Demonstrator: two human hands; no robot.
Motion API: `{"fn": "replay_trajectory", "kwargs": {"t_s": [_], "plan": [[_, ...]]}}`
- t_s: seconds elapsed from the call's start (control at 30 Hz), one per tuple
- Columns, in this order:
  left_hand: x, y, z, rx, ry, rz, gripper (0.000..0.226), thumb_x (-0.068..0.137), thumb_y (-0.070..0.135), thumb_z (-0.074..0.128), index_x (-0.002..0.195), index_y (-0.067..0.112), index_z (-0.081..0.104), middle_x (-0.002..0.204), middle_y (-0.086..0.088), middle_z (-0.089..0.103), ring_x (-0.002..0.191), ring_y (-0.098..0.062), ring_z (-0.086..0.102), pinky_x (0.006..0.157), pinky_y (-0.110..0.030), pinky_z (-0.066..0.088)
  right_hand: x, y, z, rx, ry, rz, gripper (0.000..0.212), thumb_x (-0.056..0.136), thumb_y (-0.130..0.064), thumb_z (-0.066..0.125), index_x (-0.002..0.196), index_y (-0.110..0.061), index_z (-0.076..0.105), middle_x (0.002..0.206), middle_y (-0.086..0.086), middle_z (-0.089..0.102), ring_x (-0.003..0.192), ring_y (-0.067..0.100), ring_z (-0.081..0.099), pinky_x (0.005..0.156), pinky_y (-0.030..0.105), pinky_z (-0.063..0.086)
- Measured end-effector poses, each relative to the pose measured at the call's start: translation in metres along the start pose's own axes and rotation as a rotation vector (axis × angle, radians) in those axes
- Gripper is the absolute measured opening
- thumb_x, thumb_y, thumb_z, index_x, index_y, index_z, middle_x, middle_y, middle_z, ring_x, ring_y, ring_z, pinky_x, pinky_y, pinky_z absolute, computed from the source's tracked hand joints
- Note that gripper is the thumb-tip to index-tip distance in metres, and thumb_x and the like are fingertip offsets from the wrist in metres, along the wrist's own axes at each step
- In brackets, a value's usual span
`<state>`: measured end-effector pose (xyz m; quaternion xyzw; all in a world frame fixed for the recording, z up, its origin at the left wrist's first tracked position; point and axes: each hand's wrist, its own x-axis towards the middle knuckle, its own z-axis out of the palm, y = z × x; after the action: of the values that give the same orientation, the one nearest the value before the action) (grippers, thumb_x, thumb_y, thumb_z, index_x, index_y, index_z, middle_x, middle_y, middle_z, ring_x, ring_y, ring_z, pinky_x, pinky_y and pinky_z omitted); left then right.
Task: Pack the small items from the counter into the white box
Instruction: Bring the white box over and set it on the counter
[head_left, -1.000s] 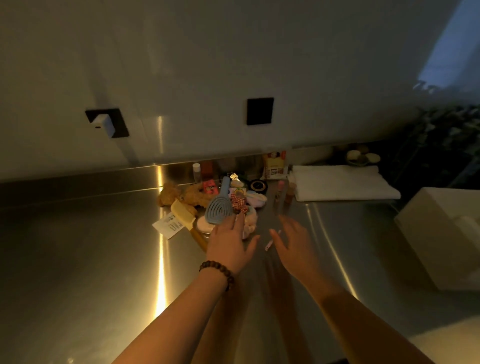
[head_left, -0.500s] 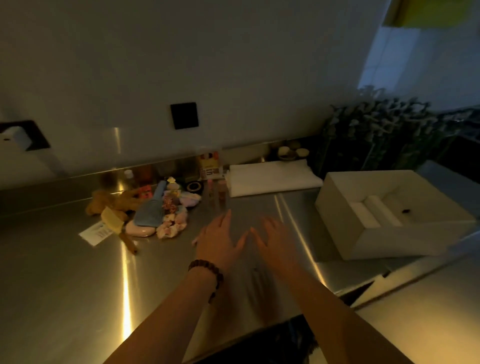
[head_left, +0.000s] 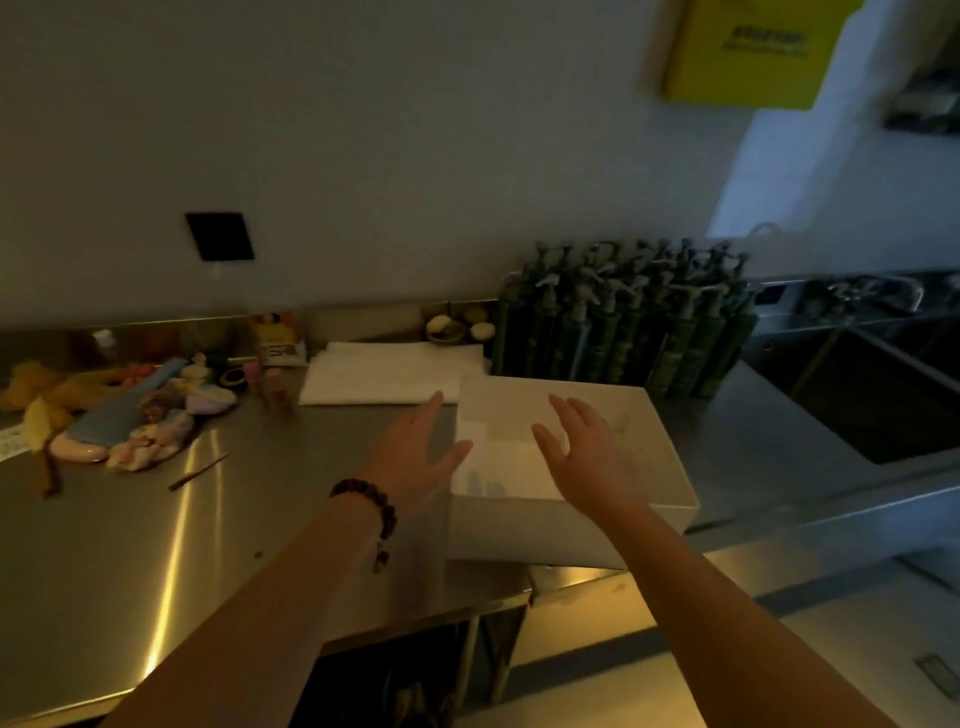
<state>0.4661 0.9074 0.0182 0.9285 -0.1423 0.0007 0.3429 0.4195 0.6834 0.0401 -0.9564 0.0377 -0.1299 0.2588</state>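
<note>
The white box (head_left: 524, 540) stands open-topped at the counter's front edge, right of centre. My left hand (head_left: 415, 457), with a bead bracelet on the wrist, hovers open beside the box's left wall. My right hand (head_left: 587, 457) is spread open above the box's interior. Neither hand holds anything. The small items (head_left: 140, 415) lie in a pile at the far left of the steel counter: a blue hairbrush (head_left: 124, 410), a pink oval case, scrunchies, a brown plush toy and little bottles (head_left: 275, 387). A thin stick (head_left: 197, 472) lies apart from the pile.
A folded white towel (head_left: 384, 376) lies behind the box. Several dark green pump bottles (head_left: 623, 322) stand in a block at the back right. A sink (head_left: 872, 395) opens at the far right. The counter's front edge (head_left: 467, 613) runs just below the box.
The view has swung right, from the pile of items to the white box. Both hands have moved right with it, from the bare counter to the box.
</note>
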Motion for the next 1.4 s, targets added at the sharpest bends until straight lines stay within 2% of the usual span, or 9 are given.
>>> {"fn": "replay_trajectory", "kwargs": {"t_s": [0.27, 0.43, 0.57, 0.63, 0.7, 0.83, 1.03, 1.2, 1.4], "plan": [[0.045, 0.023, 0.029, 0.001, -0.086, -0.029, 0.083, 0.084, 0.057, 0.052, 0.148, 0.029, 0.007, 0.156, -0.003, 0.016, 0.141, -0.021, 0.017, 0.114, -0.044, 0.020, 0.032, 0.100, -0.037, 0.041, -0.059, 0.124, 0.070, 0.092, -0.054, 0.045, 0.150, -0.028, 0.018, 0.159, 0.003, 0.012, 0.144, 0.024, 0.017, 0.112, 0.044, 0.025], [0.056, 0.015, 0.043, -0.204, -0.160, -0.176, 0.086, 0.085, 0.050, 0.057, 0.149, 0.029, 0.002, 0.157, 0.001, 0.008, 0.142, -0.020, 0.015, 0.113, -0.038, 0.019, 0.039, 0.131, -0.026, 0.119, -0.230, 0.243, 0.081, 0.089, -0.051, 0.053, 0.151, -0.035, 0.004, 0.161, 0.002, -0.003, 0.144, 0.030, 0.017, 0.111, 0.048, 0.028], [0.055, 0.010, 0.057, -0.297, -0.146, -0.241, 0.091, 0.084, 0.043, 0.063, 0.149, 0.028, 0.001, 0.156, 0.001, 0.014, 0.140, -0.019, 0.020, 0.108, -0.033, 0.022, 0.042, 0.142, -0.021, 0.259, -0.249, 0.242, 0.085, 0.087, -0.039, 0.063, 0.150, -0.035, 0.006, 0.156, 0.006, 0.024, 0.136, 0.027, 0.036, 0.106, 0.047, 0.036], [0.055, 0.009, 0.060, -0.321, -0.120, -0.231, 0.095, 0.083, 0.039, 0.066, 0.148, 0.029, -0.002, 0.156, 0.002, 0.015, 0.139, -0.018, 0.022, 0.107, -0.032, 0.023, 0.042, 0.144, -0.020, 0.358, -0.240, 0.260, 0.085, 0.087, -0.034, 0.064, 0.149, -0.037, 0.007, 0.144, 0.003, 0.043, 0.109, 0.011, 0.057, 0.088, 0.031, 0.048], [0.055, 0.007, 0.060, -0.360, -0.102, -0.217, 0.100, 0.082, 0.035, 0.068, 0.148, 0.030, -0.007, 0.155, 0.003, 0.016, 0.138, -0.017, 0.024, 0.106, -0.030, 0.024, 0.043, 0.146, -0.018, 0.426, -0.246, 0.311, 0.086, 0.088, -0.032, 0.064, 0.149, -0.038, 0.004, 0.139, 0.003, 0.048, 0.082, 0.000, 0.056, 0.075, 0.021, 0.045], [0.054, 0.006, 0.061, -0.423, -0.072, -0.232, 0.095, 0.083, 0.030, 0.067, 0.148, 0.032, -0.003, 0.155, 0.002, 0.016, 0.135, -0.013, 0.025, 0.100, -0.026, 0.025, 0.043, 0.156, -0.016, 0.583, -0.260, 0.343, 0.081, 0.088, -0.029, 0.062, 0.142, -0.054, 0.008, 0.129, -0.006, 0.048, 0.098, 0.004, 0.052, 0.083, 0.032, 0.045], [0.049, 0.012, 0.059, -0.624, -0.032, -0.290, 0.085, 0.085, 0.024, 0.066, 0.146, 0.038, 0.008, 0.147, 0.007, 0.027, 0.113, -0.001, 0.028, 0.086, -0.013, 0.032, 0.045, 0.155, -0.016, 0.672, -0.294, 0.373, 0.079, 0.086, -0.027, 0.064, 0.133, -0.066, 0.014, 0.109, -0.021, 0.050, 0.091, 0.005, 0.056, 0.064, 0.024, 0.044], [0.022, 0.000, 0.034, -0.661, 0.064, -0.349, 0.088, 0.083, 0.031, 0.067, 0.147, 0.039, 0.006, 0.153, 0.006, 0.022, 0.124, -0.006, 0.029, 0.095, -0.025, 0.030, 0.055, 0.125, -0.010, 0.677, -0.342, 0.279, 0.083, 0.084, -0.030, 0.066, 0.136, -0.064, 0.012, 0.117, -0.013, 0.048, 0.091, 0.001, 0.053, 0.069, 0.028, 0.043], [-0.033, -0.039, -0.050, -0.701, 0.242, -0.429, 0.088, 0.080, 0.032, 0.069, 0.144, 0.046, 0.010, 0.147, 0.014, 0.025, 0.130, -0.013, 0.031, 0.101, -0.037, 0.031, 0.063, 0.017, 0.019, 0.710, -0.432, 0.113, 0.080, 0.084, -0.023, 0.066, 0.125, -0.072, 0.017, 0.125, -0.008, 0.047, 0.102, 0.008, 0.053, 0.073, 0.030, 0.045]]}}
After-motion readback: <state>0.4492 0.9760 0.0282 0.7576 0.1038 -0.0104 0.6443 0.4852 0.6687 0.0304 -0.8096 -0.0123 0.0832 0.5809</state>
